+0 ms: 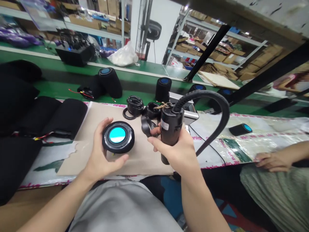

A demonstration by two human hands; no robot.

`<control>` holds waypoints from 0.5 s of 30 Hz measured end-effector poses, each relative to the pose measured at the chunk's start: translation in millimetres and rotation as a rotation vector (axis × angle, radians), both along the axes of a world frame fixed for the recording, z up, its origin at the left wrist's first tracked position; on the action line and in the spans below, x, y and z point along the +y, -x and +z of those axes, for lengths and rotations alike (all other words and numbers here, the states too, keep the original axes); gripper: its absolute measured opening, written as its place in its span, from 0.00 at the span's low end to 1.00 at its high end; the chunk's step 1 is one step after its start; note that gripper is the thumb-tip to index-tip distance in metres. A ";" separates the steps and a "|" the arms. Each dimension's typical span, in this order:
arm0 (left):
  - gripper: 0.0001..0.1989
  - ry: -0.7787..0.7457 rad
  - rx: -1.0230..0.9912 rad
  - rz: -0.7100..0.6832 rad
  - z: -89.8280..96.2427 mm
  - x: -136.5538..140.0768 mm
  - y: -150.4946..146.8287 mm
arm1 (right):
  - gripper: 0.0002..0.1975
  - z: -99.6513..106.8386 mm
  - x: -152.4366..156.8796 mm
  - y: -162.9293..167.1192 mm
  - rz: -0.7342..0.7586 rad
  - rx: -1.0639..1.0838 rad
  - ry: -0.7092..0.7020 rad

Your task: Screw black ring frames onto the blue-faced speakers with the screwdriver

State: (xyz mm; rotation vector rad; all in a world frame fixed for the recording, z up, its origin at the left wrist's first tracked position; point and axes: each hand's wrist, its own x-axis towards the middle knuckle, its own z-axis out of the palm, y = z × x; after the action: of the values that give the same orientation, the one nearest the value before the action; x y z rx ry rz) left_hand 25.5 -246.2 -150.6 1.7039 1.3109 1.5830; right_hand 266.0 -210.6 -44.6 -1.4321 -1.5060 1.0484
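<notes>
A round black speaker (130,141) with a shiny blue centre faces up on the beige board. My left hand (102,158) curves around it, fingers at its far left side and thumb by its near edge. In my right hand (180,151) is a black cylindrical tool (172,125) with a thick hose (225,109) looping from its top. The fingers of that hand also pinch a black ring (146,126) beside the tool. Several more black rings (134,105) are stacked at the board's far edge. The tool's lower end is partly hidden by my hand.
Black fabric-covered cylinders (66,117) with loose wires lie on the left. More speakers (163,88) stand along the green bench (142,74). A silver-edged box (191,117) sits behind my right hand. To the right are a co-worker's hand (272,161) and a slanting black post (210,51).
</notes>
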 end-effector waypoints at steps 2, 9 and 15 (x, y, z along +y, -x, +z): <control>0.55 0.084 -0.025 -0.121 0.2 -1.3 -4.3 | 0.19 9.7 -8.0 -0.9 0.049 0.118 -0.027; 0.66 -0.070 0.090 -0.041 -1.0 10.7 -20.1 | 0.16 26.6 -23.1 10.3 0.159 -0.124 -0.205; 0.36 -0.262 0.177 -0.174 4.5 16.2 -32.0 | 0.16 40.2 -24.2 18.5 0.273 -0.233 -0.234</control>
State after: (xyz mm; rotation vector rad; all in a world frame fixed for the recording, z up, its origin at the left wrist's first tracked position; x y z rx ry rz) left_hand 57.5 -230.0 -146.1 2.0983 1.0339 1.5868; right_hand 247.6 -234.8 -4.3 -1.2397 -1.9666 0.8463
